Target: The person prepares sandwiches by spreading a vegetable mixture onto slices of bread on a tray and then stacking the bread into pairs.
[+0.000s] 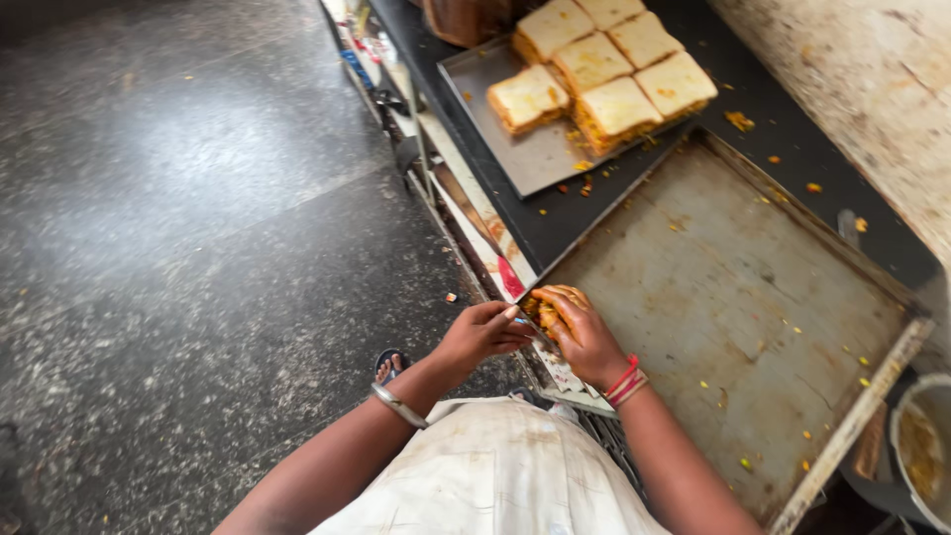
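Note:
My left hand and my right hand meet at the near corner of a large worn metal tray. The fingers of the right hand are smeared with orange filling and curl around a small clump of it; the left fingertips touch the same clump. I cannot make out whether a tool lies between them. A metal bangle circles my left wrist and red bands my right. Several filled sandwiches sit on a smaller steel tray farther along the counter.
The dark counter runs along a stained wall. A pot with orange filling stands at the right edge. Orange crumbs lie scattered on tray and counter. A speckled dark floor spreads to the left, my sandalled foot on it.

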